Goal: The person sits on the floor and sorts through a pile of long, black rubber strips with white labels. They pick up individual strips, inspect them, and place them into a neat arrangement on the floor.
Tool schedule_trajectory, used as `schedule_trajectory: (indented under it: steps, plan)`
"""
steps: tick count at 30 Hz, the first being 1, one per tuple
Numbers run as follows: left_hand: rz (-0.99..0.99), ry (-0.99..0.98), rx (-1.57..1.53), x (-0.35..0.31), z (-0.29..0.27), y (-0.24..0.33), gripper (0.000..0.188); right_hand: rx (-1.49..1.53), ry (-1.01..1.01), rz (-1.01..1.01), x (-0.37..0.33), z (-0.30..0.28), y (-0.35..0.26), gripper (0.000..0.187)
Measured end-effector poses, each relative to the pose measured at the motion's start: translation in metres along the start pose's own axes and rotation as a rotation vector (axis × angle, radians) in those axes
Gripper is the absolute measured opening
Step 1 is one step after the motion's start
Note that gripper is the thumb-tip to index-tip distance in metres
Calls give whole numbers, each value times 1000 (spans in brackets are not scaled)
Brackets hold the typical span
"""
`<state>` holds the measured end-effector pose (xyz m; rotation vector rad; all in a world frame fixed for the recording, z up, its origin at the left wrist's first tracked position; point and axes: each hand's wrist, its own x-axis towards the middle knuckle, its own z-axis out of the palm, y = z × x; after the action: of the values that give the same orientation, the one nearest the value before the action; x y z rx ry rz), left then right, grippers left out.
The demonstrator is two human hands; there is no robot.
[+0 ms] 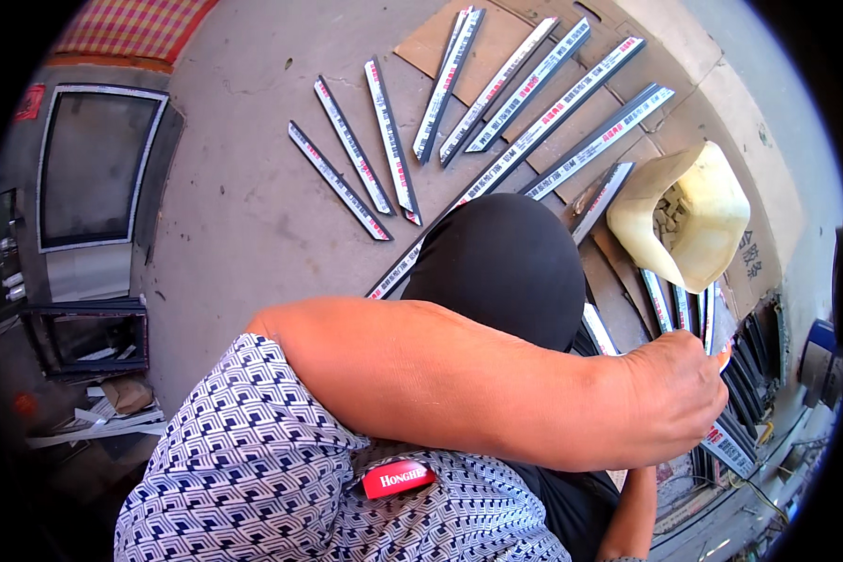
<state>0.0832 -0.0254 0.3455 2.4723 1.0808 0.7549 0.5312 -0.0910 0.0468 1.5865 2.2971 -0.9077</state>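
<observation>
My left arm stretches across my lap to the right, and my left hand (676,398) is closed, with its back toward me. A bit of orange and white shows at its fingers, too small to name. Below my left forearm my right forearm (632,515) comes up; the right hand is hidden behind the left arm and hand. Dark frame strips (729,450) with white printed film lie under and beside my left hand. Just beyond it stands a cut-open, yellowish plastic container (642,211) with small grey pieces (670,214) in it.
Several mitre-cut frame strips (506,103) fan out on the floor past my knee (496,253), some on flattened cardboard (431,47). A bundle of dark strips (745,384) lies at the right. Framed panels (98,169) lean at the left above a dark frame (89,335).
</observation>
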Motion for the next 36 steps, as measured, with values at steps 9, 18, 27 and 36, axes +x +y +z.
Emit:
schedule_trajectory:
  steps: [9, 18, 27, 36]
  plan:
    - [65, -34, -129, -4, -4, -12, 26, -22, -12, 51, -17, 4, -21, 48]
    - [49, -126, -70, -2, -26, -17, 18, 5, -107, 114, 0, 36, -72, 48]
    - [-29, -531, 46, 13, -8, 3, 39, 105, -315, 328, 7, -36, -131, 51]
    - [5, -687, 64, 18, 15, 8, 39, 225, -17, 338, 3, -3, -110, 25]
